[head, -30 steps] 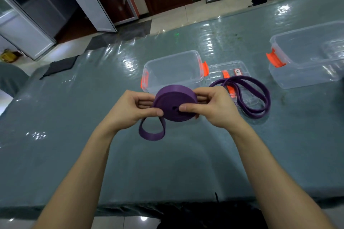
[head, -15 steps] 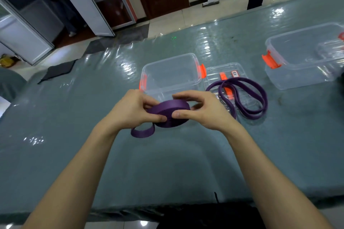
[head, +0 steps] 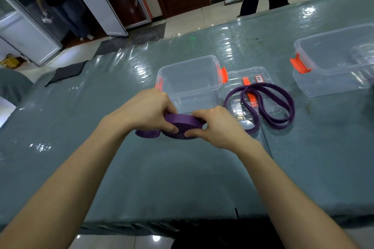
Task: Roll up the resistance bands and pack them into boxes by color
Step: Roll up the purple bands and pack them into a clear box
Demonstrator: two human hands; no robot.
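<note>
A purple resistance band (head: 183, 125), mostly wound into a flat coil, lies nearly level just above the table. My left hand (head: 149, 110) grips its left side, thumb on the near face. My right hand (head: 215, 125) pinches its right side between thumb and fingers. A short unrolled loop of the band sticks out to the left below my left hand. A clear empty box (head: 189, 84) with orange latches stands right behind the coil. A second purple band (head: 269, 105) lies loose in loops on a clear lid (head: 234, 84) to the right of that box.
A larger clear box (head: 332, 66) with an orange latch stands at the far right. The table (head: 162, 177) has a grey-green cover under glossy plastic. A person's legs and a floor mop show beyond the table's far edge, glass doors at the far left.
The coil has tipped from facing me to lying almost flat and has sunk toward the table. The free loop on its left has grown shorter. Both hands stayed on the coil.
</note>
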